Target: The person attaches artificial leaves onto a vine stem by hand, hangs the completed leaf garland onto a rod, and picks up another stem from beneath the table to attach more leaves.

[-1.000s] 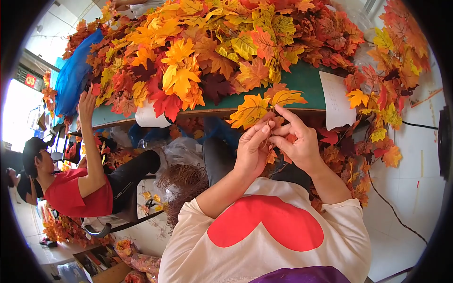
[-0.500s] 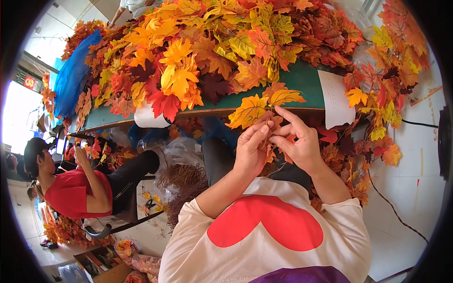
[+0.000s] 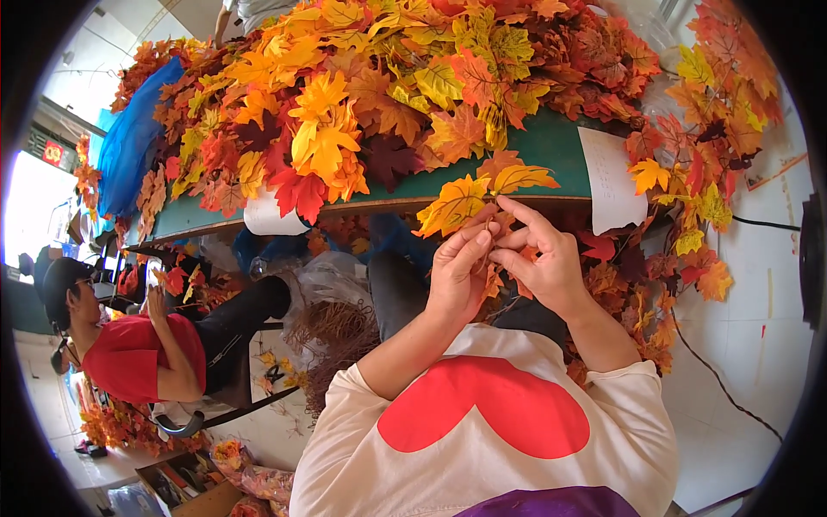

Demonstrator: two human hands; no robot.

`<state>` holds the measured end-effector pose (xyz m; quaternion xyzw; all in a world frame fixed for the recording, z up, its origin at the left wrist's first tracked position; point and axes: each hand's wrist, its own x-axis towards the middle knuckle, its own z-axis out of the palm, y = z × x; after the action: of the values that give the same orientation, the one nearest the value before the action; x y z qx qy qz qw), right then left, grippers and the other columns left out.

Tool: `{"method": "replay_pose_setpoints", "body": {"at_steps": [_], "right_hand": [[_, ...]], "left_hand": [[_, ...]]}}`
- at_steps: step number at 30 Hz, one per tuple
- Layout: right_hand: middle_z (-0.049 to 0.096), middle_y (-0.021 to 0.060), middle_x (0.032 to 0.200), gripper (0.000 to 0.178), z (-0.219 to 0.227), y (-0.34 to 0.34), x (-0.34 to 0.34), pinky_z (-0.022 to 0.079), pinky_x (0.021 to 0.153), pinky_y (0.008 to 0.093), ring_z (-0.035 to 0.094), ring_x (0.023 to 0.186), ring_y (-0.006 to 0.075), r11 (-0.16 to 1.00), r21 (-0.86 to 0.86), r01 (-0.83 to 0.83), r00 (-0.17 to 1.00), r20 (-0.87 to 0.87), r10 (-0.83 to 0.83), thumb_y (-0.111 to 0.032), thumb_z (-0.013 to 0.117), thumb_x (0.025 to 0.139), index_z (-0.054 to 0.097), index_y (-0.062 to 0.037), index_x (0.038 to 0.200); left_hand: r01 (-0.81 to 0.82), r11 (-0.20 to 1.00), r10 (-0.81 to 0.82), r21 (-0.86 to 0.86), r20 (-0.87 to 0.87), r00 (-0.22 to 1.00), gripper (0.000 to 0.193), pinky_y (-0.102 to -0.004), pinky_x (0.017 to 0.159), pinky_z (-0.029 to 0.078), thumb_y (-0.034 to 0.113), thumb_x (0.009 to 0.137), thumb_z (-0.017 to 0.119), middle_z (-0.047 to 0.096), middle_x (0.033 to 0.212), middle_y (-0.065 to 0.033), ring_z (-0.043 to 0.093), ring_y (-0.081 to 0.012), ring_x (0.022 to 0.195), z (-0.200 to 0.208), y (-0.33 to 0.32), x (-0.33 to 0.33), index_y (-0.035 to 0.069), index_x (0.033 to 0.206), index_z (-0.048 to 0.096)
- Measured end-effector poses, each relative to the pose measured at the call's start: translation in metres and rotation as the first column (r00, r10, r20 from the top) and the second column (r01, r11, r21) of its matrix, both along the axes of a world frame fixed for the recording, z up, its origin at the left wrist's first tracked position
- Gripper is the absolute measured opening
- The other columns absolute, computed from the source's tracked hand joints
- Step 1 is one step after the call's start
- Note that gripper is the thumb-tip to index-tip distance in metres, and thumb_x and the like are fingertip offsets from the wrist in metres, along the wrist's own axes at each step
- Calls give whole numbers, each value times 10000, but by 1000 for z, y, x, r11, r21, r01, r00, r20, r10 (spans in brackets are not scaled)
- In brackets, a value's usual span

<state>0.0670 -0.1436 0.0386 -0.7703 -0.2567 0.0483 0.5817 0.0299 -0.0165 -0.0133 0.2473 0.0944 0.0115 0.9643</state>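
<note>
Just off the table's near edge, my left hand (image 3: 457,269) pinches the thin stems of an artificial maple leaf sprig (image 3: 455,207) between thumb and fingers. Yellow-orange leaves fan out above the fingertips, with a duller orange one behind them. My right hand (image 3: 546,265) meets it from the other side, its forefinger at the base of the leaves and its thumb on the stem lower down. The fingers partly cover where the stems come together. More orange leaf shows below, between the two hands.
Red, orange and yellow artificial leaves (image 3: 345,103) are heaped on the green table (image 3: 556,155). White paper (image 3: 613,181) hangs over its edge. Leaf garlands (image 3: 702,172) hang at right. Brown wiry stems (image 3: 332,340) lie by my left leg. A person in red (image 3: 142,353) sits at left.
My hands and the sprig stay nearly in place, with only a slight shift of the right fingers. The seated person at left has moved their raised hands and head a little.
</note>
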Motion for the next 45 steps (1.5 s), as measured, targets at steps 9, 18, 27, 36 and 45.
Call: {"method": "replay_pose_setpoints", "body": {"at_steps": [9,18,27,36,45], "right_hand": [[666,70,801,529,0,-6,4,473,729,239,602,767,86,998,54,-28,972,-231,40,-23,657,741,456,-13,1230],[608,87,925,547,-7,-8,3,475,751,228,589,799,99,896,445,-8,774,-565,287,72,589,747,407,10,1258],[605,31,787,418,-26,-9,2,462,616,205,573,683,82,924,381,-36,866,-450,219,33,601,773,476,8,1171],[645,50,756,353,-42,-7,6,468,581,230,612,641,107,987,149,-54,999,1,55,-32,640,763,526,-27,1097],[608,32,760,304,-50,-9,3,424,530,207,527,577,75,962,219,-164,917,-325,231,-31,599,802,513,-25,1093]], "left_hand": [[24,998,-28,54,76,997,129,-286,861,434,5,833,551,525,1159,-100,543,-169,987,2,-1,-1,-34,926,633],[192,964,-212,183,97,972,122,-273,817,446,7,839,541,532,1155,-120,548,-157,956,-4,8,-4,-15,888,650],[-255,425,-31,869,296,955,129,-280,798,431,41,822,583,558,1072,-124,554,-182,922,-6,14,-11,-19,929,622],[-239,80,104,968,230,968,108,-224,515,441,46,766,647,609,720,-61,560,-96,572,5,10,-13,0,863,635],[37,516,20,856,-55,998,94,-174,472,423,69,820,603,578,657,-3,502,-41,530,0,11,-15,-9,869,623]]}}
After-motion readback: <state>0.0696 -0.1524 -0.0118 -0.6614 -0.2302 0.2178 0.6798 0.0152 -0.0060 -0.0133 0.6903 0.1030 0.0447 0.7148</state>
